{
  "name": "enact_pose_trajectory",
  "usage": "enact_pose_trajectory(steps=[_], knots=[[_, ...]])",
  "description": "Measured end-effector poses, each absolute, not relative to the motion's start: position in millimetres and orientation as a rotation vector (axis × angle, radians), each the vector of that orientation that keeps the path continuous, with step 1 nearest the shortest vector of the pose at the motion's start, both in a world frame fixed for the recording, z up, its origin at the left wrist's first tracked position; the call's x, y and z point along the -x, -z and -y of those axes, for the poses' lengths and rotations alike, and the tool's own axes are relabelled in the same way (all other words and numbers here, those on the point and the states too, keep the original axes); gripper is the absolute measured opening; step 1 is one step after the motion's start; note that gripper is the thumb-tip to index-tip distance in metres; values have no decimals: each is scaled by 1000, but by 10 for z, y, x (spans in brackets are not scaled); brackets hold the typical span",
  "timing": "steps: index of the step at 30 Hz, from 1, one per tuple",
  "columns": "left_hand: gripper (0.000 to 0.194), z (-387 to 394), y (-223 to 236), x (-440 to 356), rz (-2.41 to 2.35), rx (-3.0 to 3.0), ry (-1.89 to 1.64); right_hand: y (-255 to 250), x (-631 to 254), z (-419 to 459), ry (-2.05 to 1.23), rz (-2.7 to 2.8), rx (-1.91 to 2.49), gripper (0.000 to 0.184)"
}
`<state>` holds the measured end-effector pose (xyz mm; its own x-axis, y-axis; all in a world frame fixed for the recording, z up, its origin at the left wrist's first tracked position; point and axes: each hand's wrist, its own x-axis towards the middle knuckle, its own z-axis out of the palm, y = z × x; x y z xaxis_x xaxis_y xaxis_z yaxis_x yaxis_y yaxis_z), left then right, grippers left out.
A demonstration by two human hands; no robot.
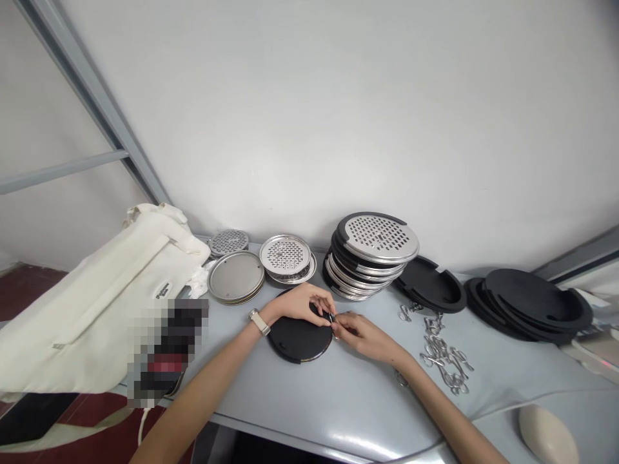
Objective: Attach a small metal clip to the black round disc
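Beyond L fingers (327, 300): 1 tall stack of perf. discs (382, 233), 3 shorter metal stacks (236, 274). R of R fingers (345, 321): 1 tilted blk lid (428, 283), stacked blk lids (536, 293), overlapping metal clips (441, 348), can't count. Far L: 1 cream bag (106, 303). Under L fingers, flat on counter (367, 399): 1 blk disc (302, 338), round, thin shiny edge front R. L & R fingers both pinch 1 sm. metal clip (331, 318) at its R rim.
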<state>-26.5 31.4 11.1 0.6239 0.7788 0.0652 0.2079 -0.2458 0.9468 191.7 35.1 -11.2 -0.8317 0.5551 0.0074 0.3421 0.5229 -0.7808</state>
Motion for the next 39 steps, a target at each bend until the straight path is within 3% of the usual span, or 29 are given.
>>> enact_pose_trajectory(steps=[25,39], knots=[[22,-325,-47,253,-770,-1746,-680,96,-1972,-376,-1142,2602,722,36],[35,-283,-102,267,-931,-2062,-745,127,-1970,-395,-1420,2388,812,41]])
